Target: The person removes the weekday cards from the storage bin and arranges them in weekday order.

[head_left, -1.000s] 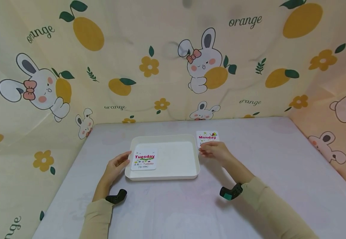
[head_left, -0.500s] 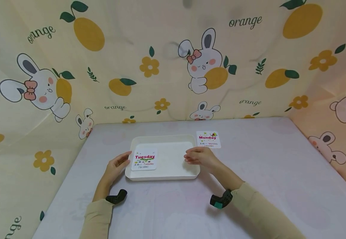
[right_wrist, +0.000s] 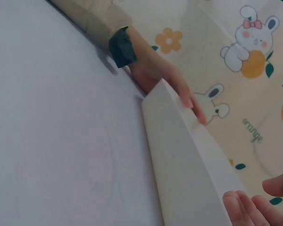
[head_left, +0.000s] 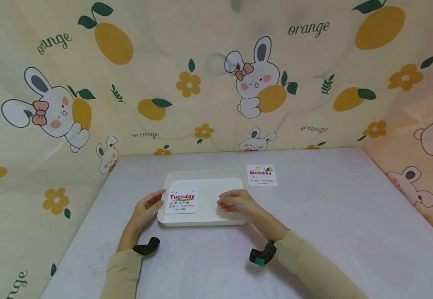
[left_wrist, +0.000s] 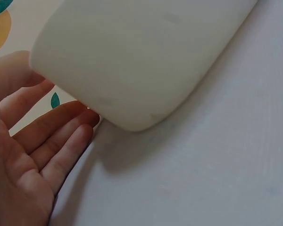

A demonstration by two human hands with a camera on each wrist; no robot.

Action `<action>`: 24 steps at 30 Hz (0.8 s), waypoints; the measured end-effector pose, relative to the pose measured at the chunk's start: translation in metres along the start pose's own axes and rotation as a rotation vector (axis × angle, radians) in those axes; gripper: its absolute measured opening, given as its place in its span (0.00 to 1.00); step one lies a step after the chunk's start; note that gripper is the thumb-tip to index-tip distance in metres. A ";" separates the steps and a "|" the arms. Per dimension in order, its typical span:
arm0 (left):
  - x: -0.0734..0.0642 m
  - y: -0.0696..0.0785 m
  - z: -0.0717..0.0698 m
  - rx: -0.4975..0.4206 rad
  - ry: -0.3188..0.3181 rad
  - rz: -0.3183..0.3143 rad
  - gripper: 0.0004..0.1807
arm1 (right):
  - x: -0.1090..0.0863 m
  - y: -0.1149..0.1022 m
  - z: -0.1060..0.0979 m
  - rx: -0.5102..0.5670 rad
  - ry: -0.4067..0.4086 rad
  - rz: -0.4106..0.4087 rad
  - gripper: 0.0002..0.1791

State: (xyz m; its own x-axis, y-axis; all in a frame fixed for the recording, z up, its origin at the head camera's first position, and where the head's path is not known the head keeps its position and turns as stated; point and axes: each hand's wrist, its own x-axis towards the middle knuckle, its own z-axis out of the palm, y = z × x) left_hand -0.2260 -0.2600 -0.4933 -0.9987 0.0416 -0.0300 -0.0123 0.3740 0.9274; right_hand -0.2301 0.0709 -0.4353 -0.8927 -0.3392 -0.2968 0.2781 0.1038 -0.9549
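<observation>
A shallow white tray (head_left: 210, 185) sits on the table in the head view. On its left half lies a square white card printed "Tuesday" (head_left: 181, 200). My left hand (head_left: 145, 209) touches the tray's left end with relaxed fingers; the left wrist view shows those fingers (left_wrist: 66, 155) at the tray's lower edge. Over the tray's right half hovers my right hand (head_left: 238, 203), fingers loosely bent and nothing visible between them. Its fingertips (right_wrist: 243, 209) appear by the tray's long side in the right wrist view. Another card, printed "Monday" (head_left: 262, 175), lies just beyond the tray's right back corner.
A pale cloth covers the table (head_left: 332, 216). Behind it and along both sides hangs a cream curtain (head_left: 209, 37) with rabbits, oranges and flowers. Each wrist wears a black camera, one of them the right wrist camera (head_left: 262, 253) with a teal patch.
My right hand has left the "Monday" card and moved left and toward me, over the tray. The left hand and both cards have stayed in place.
</observation>
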 end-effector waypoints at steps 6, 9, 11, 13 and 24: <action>0.001 -0.001 0.000 0.012 0.001 -0.012 0.24 | 0.010 0.005 0.015 0.047 -0.012 0.013 0.21; 0.001 -0.002 0.000 0.017 0.003 -0.015 0.25 | 0.015 0.007 0.021 0.065 -0.007 0.024 0.20; 0.001 -0.003 0.000 0.014 0.004 -0.018 0.25 | 0.018 0.008 0.025 0.070 0.003 0.036 0.20; 0.001 -0.003 0.000 0.016 0.006 -0.016 0.24 | 0.022 0.009 0.029 0.081 0.016 0.050 0.19; 0.002 -0.003 -0.001 0.000 -0.007 0.010 0.26 | 0.038 0.013 0.051 0.133 0.078 0.113 0.15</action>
State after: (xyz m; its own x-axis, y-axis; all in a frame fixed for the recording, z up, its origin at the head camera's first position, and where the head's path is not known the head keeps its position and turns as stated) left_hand -0.2277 -0.2622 -0.4959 -0.9984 0.0513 -0.0234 -0.0026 0.3735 0.9276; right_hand -0.2424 0.0117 -0.4584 -0.8766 -0.2581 -0.4062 0.4179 0.0104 -0.9084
